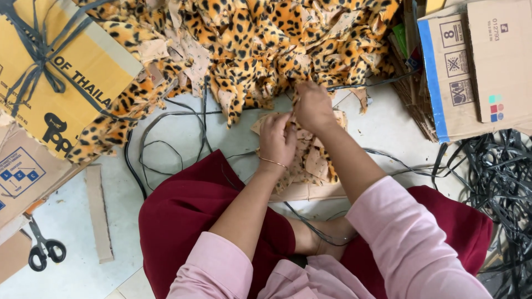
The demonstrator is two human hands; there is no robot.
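Leopard-print fabric pieces [266, 39] lie heaped across the floor [183, 130] ahead of the seated person, with cardboard boxes [476, 66] on both sides. Smaller, a stack of cut pieces [310, 163] rests by the knees. Both the left hand [277, 141] and right hand [312, 105] are closed, apparently pinching one fabric scrap [293, 111] above that stack. Black scissors [44, 249] lie far left.

Light: bright, even, diffuse; source not visible | Shadows: soft and faint, under the arms and beneath the fabric [260, 44] | Glare: none; pale floor [177, 133] slightly washed | Focus: sharp centre, print crisp | Blur: slight on hands | Edges: mild wide-angle stretch at corners, box [476, 66] lines lean.
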